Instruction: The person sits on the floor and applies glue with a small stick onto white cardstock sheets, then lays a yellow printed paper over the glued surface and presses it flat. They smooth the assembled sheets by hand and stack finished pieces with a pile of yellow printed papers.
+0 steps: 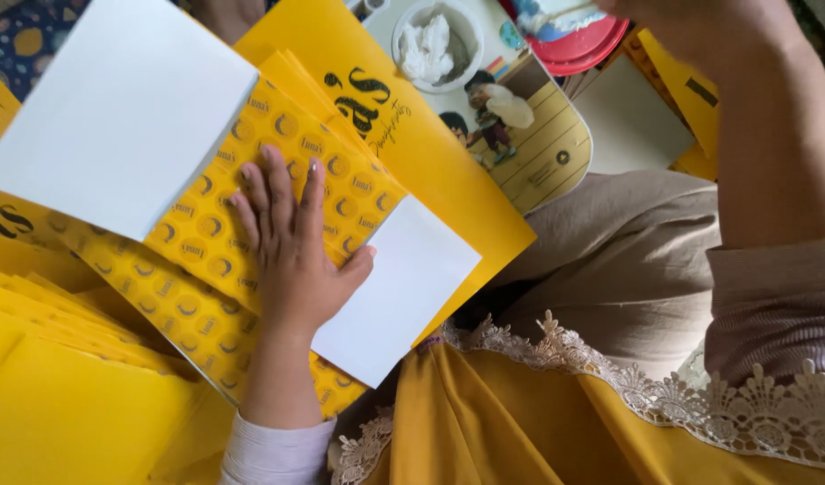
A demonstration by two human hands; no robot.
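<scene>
The left hand (291,247) lies flat and open, fingers spread, pressing down on a yellow patterned cardboard sheet with white unprinted flaps (206,269), gripping nothing; the sheet rests on a pile of plain yellow cardboard sheets (62,395) at the person's lap. The right hand (691,22) reaches up toward a red round lid (583,45) at the top edge, mostly cut off, so its grip cannot be told. Beside the lid stands a white round bowl holding crumpled white paste or cloth (437,43).
</scene>
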